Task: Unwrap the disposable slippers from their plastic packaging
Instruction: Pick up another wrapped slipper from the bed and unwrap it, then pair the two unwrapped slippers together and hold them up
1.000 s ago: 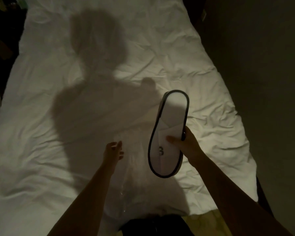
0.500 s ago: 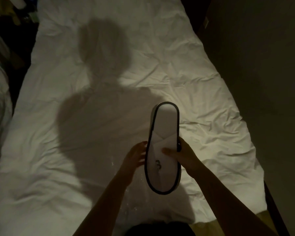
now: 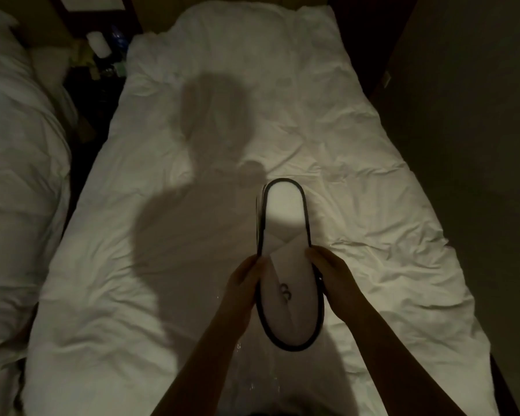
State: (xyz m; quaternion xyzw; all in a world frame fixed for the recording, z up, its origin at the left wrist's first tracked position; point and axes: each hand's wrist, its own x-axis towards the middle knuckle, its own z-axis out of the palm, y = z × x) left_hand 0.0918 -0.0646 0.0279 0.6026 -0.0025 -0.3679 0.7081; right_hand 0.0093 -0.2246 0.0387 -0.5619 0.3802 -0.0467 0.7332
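White disposable slippers [image 3: 285, 235] with a dark rim and a small dark logo are held flat together above the bed, toe end near me. My left hand [image 3: 245, 283] grips their left edge at the middle. My right hand [image 3: 330, 274] grips the right edge opposite. A second dark rim shows along the left side behind the top slipper. Clear plastic packaging [image 3: 252, 382] lies crumpled on the sheet below the slippers, between my forearms, faintly glinting.
The white bed [image 3: 162, 295] fills the middle, its sheet wrinkled and crossed by my shadow. A second bed [image 3: 15, 190] lies at the left across a dark gap. A nightstand with a white cup [image 3: 98, 45] stands at the far left. Dark floor runs along the right.
My left hand rose from the plastic on the sheet and took the slippers' left edge. The slippers turned upright and centred between both hands. The camera tilted up, showing more of the room.
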